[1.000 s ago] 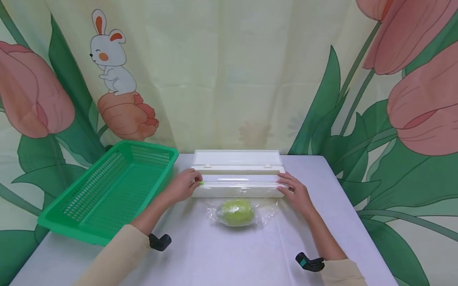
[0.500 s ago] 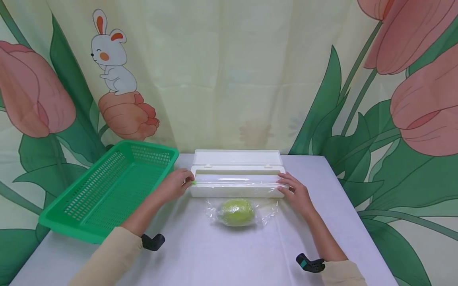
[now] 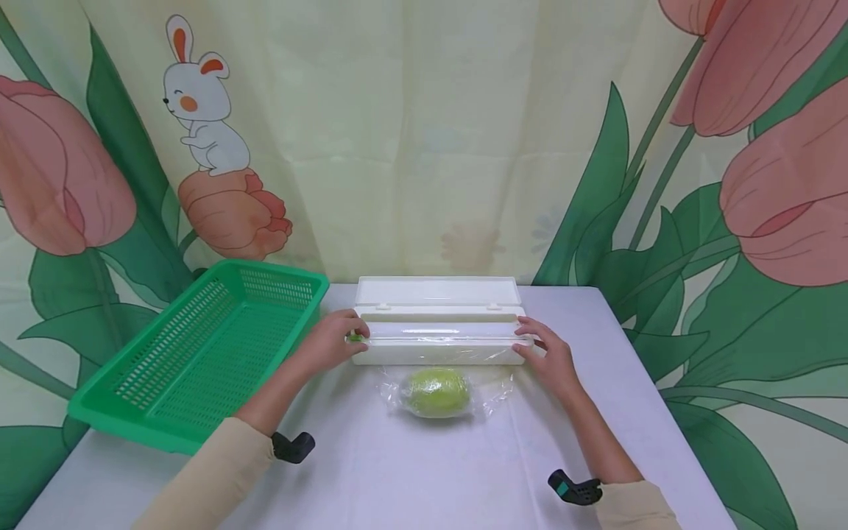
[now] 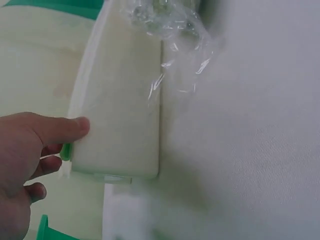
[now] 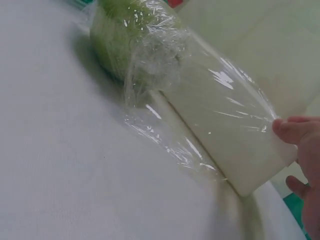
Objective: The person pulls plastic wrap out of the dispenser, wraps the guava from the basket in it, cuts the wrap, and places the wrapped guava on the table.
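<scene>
A long white cling film dispenser lies across the table, its lid raised at the back and a roll of film inside. My left hand grips the dispenser's left end, thumb on the front edge, around a small green slide cutter. At the right end my right hand holds the dispenser, thumb against the front and fingers over the top. In front lies a rounded green fruit wrapped in clear film, with film running up over the dispenser's front.
To the left stands a green perforated plastic basket with nothing in it. A white cloth covers the table. Behind hangs a printed curtain with tulips and a rabbit, close to the table's back edge.
My left hand slid left with the green cutter to the dispenser's left end, then shifted slightly back right, its fingers over the end. The right hand has stayed in place.
</scene>
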